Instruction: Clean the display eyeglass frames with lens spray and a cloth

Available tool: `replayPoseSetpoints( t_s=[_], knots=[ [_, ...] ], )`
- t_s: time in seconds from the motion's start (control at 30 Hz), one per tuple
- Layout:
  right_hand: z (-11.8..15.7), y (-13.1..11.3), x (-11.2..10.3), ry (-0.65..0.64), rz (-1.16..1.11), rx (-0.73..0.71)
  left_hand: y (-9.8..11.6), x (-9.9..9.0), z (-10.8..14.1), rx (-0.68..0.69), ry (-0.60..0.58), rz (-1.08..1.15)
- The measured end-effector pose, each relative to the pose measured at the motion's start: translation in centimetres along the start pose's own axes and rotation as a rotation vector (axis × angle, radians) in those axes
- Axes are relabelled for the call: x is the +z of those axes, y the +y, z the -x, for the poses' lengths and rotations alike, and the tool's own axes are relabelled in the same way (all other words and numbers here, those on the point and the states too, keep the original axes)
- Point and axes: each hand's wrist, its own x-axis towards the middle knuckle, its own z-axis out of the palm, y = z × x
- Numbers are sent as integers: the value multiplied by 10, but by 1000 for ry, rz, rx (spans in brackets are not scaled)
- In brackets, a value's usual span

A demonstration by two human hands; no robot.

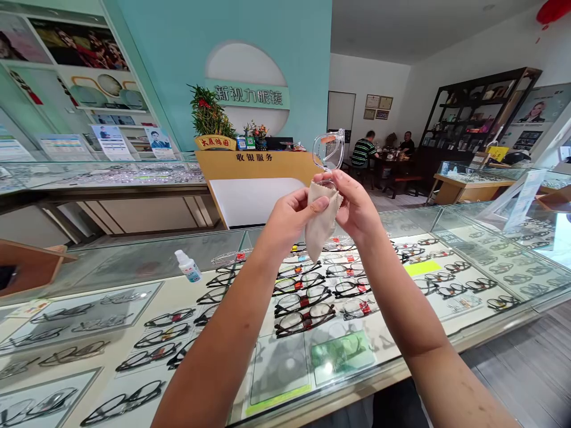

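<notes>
Beige cleaning cloth [317, 232] with a zigzag edge is pinched by the left hand [291, 215] around the lower part of clear-framed eyeglasses [328, 141], which are grasped by the right hand [359, 205]. The eyeglasses are held on end above a glass display case [134, 261], where dark-framed spectacles [305, 301] are laid in rows. A white spray bottle [189, 267] is stood to the left.
</notes>
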Motion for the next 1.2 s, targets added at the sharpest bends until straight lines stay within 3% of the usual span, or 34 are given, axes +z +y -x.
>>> replayPoseSetpoints(
  t_s=[0.23, 0.37, 0.73, 0.97, 1.2],
  knots=[
    [-2, 2, -1, 28, -25, 47, 0, 0, 0, 28, -108, 74],
    [-1, 3, -2, -9, -47, 50, -2, -1, -1, 1, -108, 156],
    [-3, 6, -3, -32, -32, 49, 0, -1, 0, 86, -146, -12],
    [-5, 6, -5, -16, -89, 64, 3, -2, 1, 65, -185, -31],
    [-2, 10, 3, 12, -89, 51, -3, 13, 2, 173, 3, -3]
  ],
)
